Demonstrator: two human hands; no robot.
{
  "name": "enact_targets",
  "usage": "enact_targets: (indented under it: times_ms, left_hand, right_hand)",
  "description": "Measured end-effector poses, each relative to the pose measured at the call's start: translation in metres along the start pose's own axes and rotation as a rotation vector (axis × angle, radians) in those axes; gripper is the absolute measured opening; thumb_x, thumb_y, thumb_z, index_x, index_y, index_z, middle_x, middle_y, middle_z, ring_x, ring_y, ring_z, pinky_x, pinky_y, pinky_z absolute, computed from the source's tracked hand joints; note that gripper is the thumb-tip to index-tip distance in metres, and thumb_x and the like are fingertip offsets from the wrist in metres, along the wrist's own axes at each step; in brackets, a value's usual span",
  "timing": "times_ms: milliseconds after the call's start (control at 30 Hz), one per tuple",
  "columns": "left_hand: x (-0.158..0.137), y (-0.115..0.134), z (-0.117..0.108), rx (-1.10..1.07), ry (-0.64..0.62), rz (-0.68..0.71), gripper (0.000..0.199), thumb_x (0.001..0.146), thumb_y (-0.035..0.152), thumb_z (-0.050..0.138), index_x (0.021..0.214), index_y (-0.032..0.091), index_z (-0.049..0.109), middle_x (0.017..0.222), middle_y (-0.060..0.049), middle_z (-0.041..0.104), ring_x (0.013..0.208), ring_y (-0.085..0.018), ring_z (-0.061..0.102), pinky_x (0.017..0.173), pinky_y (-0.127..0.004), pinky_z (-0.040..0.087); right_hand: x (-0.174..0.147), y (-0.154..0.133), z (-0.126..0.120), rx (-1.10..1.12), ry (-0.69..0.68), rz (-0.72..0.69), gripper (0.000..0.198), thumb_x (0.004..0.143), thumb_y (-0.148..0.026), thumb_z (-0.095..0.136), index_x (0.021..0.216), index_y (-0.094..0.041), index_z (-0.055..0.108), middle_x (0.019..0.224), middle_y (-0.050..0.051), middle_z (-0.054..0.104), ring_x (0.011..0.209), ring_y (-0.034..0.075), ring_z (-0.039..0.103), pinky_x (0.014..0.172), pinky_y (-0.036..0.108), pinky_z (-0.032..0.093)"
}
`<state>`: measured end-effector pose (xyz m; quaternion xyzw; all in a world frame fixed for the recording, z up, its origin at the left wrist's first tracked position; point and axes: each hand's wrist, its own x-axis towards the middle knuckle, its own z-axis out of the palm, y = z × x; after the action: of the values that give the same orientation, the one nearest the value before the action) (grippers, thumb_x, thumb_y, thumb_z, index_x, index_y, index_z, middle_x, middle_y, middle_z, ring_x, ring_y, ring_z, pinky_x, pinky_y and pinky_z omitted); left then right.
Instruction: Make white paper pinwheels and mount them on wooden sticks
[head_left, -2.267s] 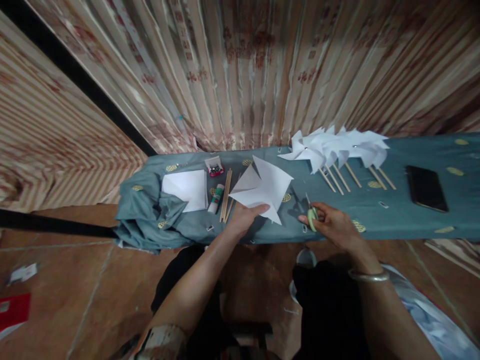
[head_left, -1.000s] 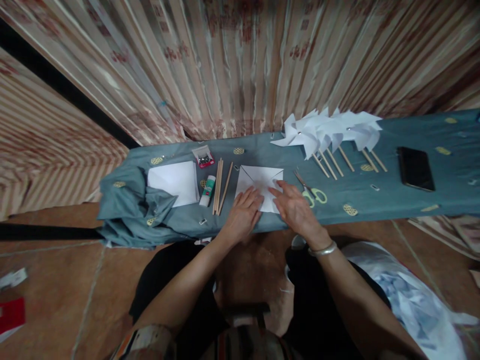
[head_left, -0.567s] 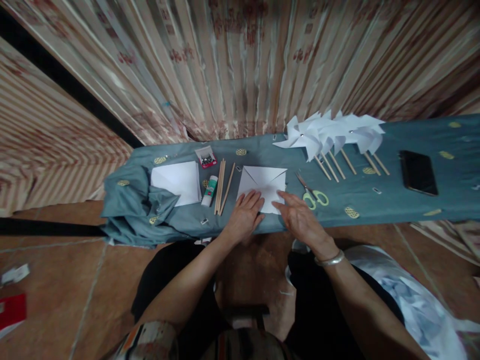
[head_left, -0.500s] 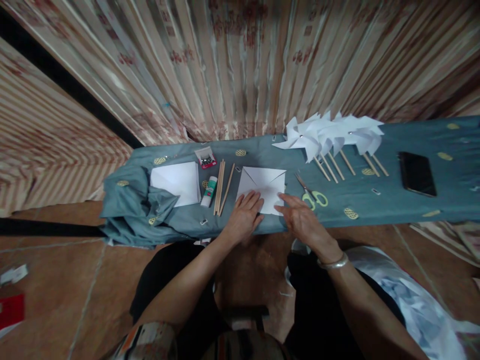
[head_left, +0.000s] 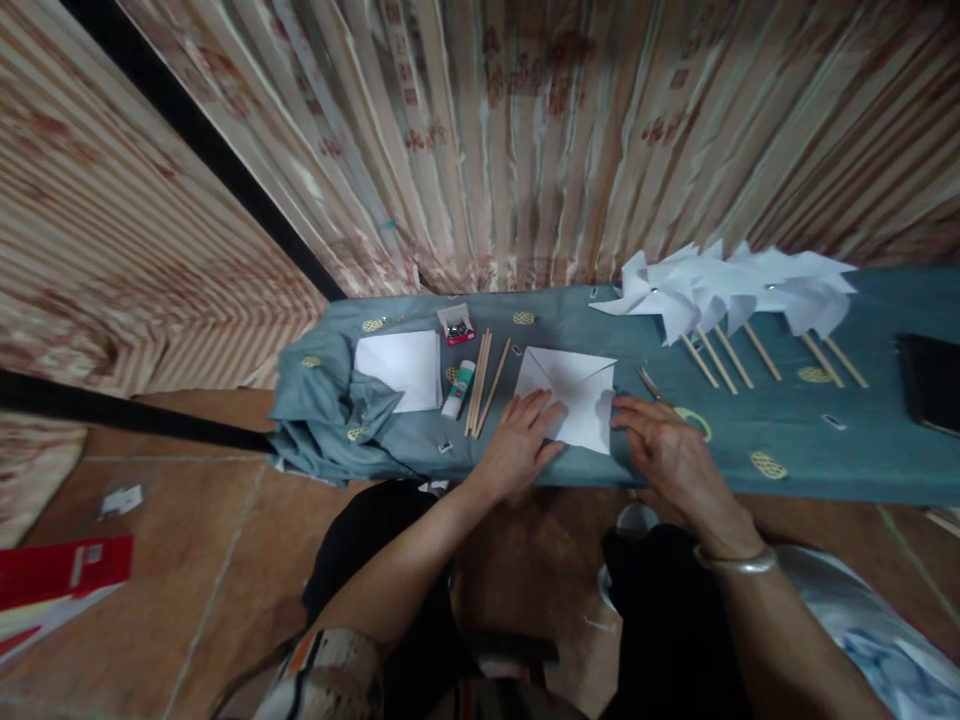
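Flattening step, I'd judge — left hand [head_left: 517, 445] spread on the white, square, corner-slit paper sheet [head_left: 583, 400] atop blue-grey cloth [head_left: 570, 325], right hand [head_left: 671, 455] half-curled by its right edge, grip untellable — next move calls for minding the slits.

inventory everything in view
cut paper: 1, white, centre
paper stack: 1, white, left
loose sticks: about 4, tan, centre
glue stick: 1, green-white, centre
box: 1, red, behind glue stick
scissors: 1, green handles, centre right
pinwheels: several, white, right
phone: 1, black, right
cloth: 1, teal, underneath
curtains: count unclear, beige, behind
poles: 2, black, left
packet: 1, red, left floor
bag: 1, whitish, bottom right
legs: 2, black-clad, below
left hand: 1, on paper
right hand: 1, beside paper
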<state>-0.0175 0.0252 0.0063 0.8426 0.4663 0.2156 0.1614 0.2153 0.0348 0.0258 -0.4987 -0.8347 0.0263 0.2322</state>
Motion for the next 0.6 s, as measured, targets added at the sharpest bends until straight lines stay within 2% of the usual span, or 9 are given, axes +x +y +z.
enact_targets:
  times_ms: [133, 200, 267, 400, 500, 600]
  left_hand:
    - [-0.006, -0.018, -0.029, 0.035, 0.194, -0.060, 0.046, 0.094, 0.034, 0.048, 0.138, 0.018, 0.046, 0.140, -0.015, 0.050, 0.132, -0.027, 0.044, 0.111, -0.048, 0.037]
    - [-0.012, -0.033, -0.045, 0.097, 0.302, -0.161, 0.048, 0.092, 0.030, 0.050, 0.138, 0.016, 0.045, 0.136, -0.016, 0.052, 0.129, -0.028, 0.045, 0.109, -0.050, 0.037]
    - [-0.020, -0.049, -0.057, 0.158, 0.349, -0.270, 0.049, 0.090, 0.029, 0.054, 0.136, 0.013, 0.047, 0.130, -0.016, 0.055, 0.122, -0.029, 0.047, 0.104, -0.048, 0.041]
    - [-0.033, -0.069, -0.065, 0.251, 0.265, -0.397, 0.053, 0.085, 0.033, 0.060, 0.133, 0.011, 0.050, 0.119, -0.015, 0.061, 0.111, -0.030, 0.052, 0.097, -0.046, 0.045]
    - [-0.036, -0.074, -0.060, 0.282, 0.185, -0.422, 0.056, 0.085, 0.034, 0.060, 0.133, 0.009, 0.049, 0.113, -0.016, 0.063, 0.106, -0.031, 0.054, 0.095, -0.046, 0.046]
    - [-0.035, -0.075, -0.056, 0.264, 0.175, -0.432, 0.052, 0.086, 0.029, 0.058, 0.133, 0.009, 0.049, 0.115, -0.017, 0.064, 0.103, -0.030, 0.058, 0.093, -0.045, 0.047]
  right_hand:
    - [0.006, -0.006, 0.006, 0.004, 0.027, -0.021, 0.034, 0.085, -0.012, 0.040, 0.089, -0.014, 0.073, 0.110, 0.015, 0.073, 0.101, 0.026, 0.068, 0.092, 0.041, 0.054]
    - [0.009, -0.007, 0.009, -0.001, 0.024, -0.034, 0.034, 0.086, -0.011, 0.040, 0.089, -0.013, 0.074, 0.110, 0.015, 0.073, 0.100, 0.027, 0.069, 0.090, 0.041, 0.055]
    - [0.011, -0.009, 0.012, -0.003, 0.025, -0.043, 0.034, 0.086, -0.011, 0.040, 0.089, -0.013, 0.074, 0.109, 0.015, 0.073, 0.100, 0.027, 0.069, 0.089, 0.041, 0.056]
    - [0.015, -0.012, 0.017, 0.010, 0.039, -0.027, 0.034, 0.085, -0.010, 0.041, 0.089, -0.014, 0.074, 0.108, 0.014, 0.074, 0.100, 0.027, 0.069, 0.089, 0.041, 0.056]
    - [0.018, -0.014, 0.021, 0.021, 0.026, -0.025, 0.034, 0.085, -0.010, 0.040, 0.088, -0.015, 0.074, 0.109, 0.014, 0.074, 0.102, 0.027, 0.068, 0.091, 0.042, 0.055]
    - [0.021, -0.016, 0.024, 0.043, 0.021, -0.042, 0.034, 0.084, -0.009, 0.040, 0.089, -0.013, 0.074, 0.109, 0.015, 0.073, 0.102, 0.028, 0.068, 0.094, 0.044, 0.054]
